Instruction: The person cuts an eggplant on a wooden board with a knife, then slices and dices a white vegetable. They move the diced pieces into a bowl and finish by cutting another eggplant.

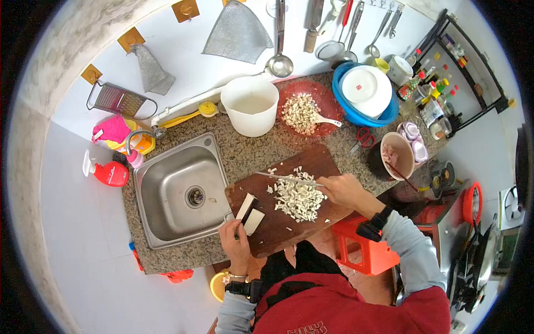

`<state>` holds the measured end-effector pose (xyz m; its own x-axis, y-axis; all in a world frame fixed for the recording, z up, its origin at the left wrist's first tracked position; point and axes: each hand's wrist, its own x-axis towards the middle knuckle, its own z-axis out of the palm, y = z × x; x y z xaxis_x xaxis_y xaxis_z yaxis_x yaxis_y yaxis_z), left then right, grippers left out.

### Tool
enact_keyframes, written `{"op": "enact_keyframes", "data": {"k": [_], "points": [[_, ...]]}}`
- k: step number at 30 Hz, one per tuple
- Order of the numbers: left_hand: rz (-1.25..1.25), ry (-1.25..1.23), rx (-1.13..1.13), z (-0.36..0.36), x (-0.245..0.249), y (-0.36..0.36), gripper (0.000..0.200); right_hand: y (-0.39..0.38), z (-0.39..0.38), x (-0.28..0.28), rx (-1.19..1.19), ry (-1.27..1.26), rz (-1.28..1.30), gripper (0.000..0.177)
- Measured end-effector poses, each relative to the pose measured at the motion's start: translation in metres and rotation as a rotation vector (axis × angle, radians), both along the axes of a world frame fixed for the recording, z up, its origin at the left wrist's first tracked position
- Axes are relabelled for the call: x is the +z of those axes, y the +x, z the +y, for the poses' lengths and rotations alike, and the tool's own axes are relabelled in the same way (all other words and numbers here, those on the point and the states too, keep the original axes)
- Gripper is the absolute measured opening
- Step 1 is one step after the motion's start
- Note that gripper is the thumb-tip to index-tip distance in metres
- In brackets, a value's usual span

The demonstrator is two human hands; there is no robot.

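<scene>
A dark wooden cutting board [311, 161] lies on the granite counter beside the sink. A pile of diced pale pieces [298, 199] sits at its middle. My right hand [345, 190] grips a knife [286, 178] whose blade lies flat along the far edge of the pile. My left hand [235, 240] is at the board's near left corner, fingers on two whitish slabs [250, 215] with dark edges.
A steel sink [181, 192] is left of the board. Behind stand a white bucket [250, 104], a red bowl of diced pieces [306, 108] with a white spoon, a blue basin with white plates [364, 92], red scissors [362, 138] and a dark bowl [392, 158]. An orange stool [367, 250] is below.
</scene>
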<state>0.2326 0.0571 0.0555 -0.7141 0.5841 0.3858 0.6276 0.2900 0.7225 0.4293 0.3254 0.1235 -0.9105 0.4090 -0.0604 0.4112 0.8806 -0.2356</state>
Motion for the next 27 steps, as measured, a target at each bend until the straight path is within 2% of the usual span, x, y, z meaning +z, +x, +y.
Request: {"op": "enact_keyframes", "data": {"k": [5,13,16,24,27], "points": [[0.001,-0.025,0.033,-0.009,-0.004,0.006,0.015,-0.006,0.005,-0.03,0.072,0.003,-0.067,0.025],[-0.002,-0.048,0.079,-0.007,-0.005,0.012,0.013,-0.004,-0.003,-0.002,0.189,-0.012,0.047,0.024],[0.015,-0.061,0.072,-0.003,-0.006,0.014,0.014,-0.005,-0.004,-0.029,0.245,0.018,0.0,0.023],[-0.002,-0.051,0.066,0.008,-0.002,0.014,0.014,0.003,-0.002,-0.015,0.2,-0.044,0.056,0.022],[-0.034,-0.036,0.072,0.005,-0.008,0.015,0.014,0.008,0.002,-0.015,0.171,0.021,0.047,0.02]]}}
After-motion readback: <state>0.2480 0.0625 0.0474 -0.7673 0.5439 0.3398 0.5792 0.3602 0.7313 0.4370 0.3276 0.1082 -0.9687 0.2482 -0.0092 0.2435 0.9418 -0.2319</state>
